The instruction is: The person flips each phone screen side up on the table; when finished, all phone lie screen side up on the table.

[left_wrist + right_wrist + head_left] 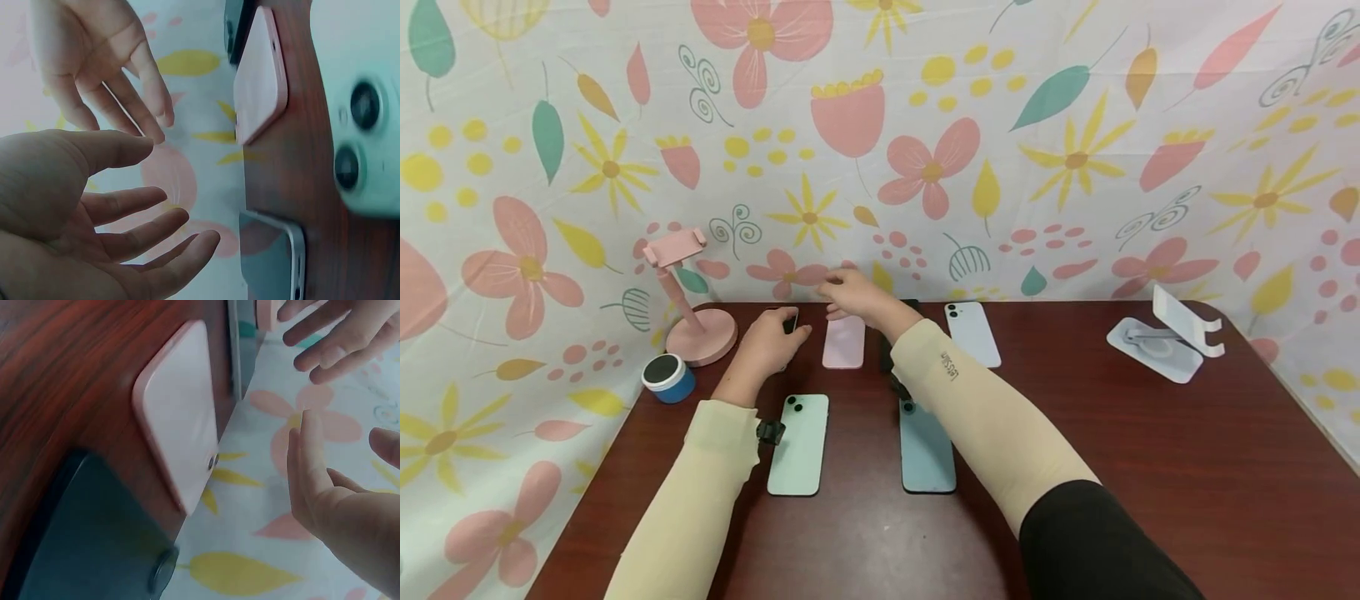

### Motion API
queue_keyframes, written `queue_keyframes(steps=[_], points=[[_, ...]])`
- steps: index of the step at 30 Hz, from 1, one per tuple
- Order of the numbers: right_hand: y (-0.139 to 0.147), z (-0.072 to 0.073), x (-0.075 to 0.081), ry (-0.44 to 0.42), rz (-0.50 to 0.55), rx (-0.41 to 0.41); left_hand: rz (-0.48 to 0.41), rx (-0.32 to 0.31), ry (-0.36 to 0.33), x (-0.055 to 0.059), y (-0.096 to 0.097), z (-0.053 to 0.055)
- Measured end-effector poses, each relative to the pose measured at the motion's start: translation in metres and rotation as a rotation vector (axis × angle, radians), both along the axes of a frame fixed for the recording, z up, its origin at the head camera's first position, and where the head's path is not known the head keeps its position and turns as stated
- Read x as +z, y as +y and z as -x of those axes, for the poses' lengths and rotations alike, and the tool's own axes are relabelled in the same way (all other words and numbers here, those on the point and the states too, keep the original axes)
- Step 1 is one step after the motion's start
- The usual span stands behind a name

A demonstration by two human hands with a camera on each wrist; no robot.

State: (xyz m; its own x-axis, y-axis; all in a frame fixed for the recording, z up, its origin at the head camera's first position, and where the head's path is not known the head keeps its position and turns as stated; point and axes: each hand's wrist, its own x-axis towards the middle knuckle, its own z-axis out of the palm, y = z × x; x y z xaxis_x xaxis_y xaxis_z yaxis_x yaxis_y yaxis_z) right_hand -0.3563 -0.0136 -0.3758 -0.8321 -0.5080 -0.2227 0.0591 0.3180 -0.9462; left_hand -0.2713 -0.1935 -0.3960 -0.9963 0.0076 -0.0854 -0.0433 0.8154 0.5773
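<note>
My left hand [767, 340] hovers over a dark-faced phone [269, 256] at the back left, its fingers spread and apart from it. To its right, my right hand [861, 296] hangs above the far end of a pink phone [844, 343], fingers loosely extended. Neither hand holds anything; the wrist views show both in the air beside the phones. A black phone [94, 537] lies right of the pink one, partly hidden by my right arm in the head view. Nearer me lie a mint green phone [799, 446] and a blue phone [927, 450].
A white phone [973, 333] lies at the back, right of the black one. On the left stand a pink phone stand [700, 337] and a blue jar with a white rim [668, 379]. A white folding stand [1157, 348] sits far right. Floral cloth [925, 167] hangs behind the table.
</note>
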Motion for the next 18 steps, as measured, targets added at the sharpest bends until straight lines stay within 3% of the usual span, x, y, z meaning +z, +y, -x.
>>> queue_keyframes(steps=[10, 14, 18], points=[[0.021, 0.012, -0.013, 0.07, -0.113, -0.091, 0.136, -0.047, 0.059, -0.014, 0.035, 0.007], [0.028, 0.017, -0.02, 0.06, -0.119, -0.128, 0.2, -0.063, 0.086, -0.019, 0.044, 0.008], [0.033, 0.021, -0.026, 0.033, -0.123, -0.146, 0.213, -0.069, 0.071, -0.022, 0.052, 0.01]])
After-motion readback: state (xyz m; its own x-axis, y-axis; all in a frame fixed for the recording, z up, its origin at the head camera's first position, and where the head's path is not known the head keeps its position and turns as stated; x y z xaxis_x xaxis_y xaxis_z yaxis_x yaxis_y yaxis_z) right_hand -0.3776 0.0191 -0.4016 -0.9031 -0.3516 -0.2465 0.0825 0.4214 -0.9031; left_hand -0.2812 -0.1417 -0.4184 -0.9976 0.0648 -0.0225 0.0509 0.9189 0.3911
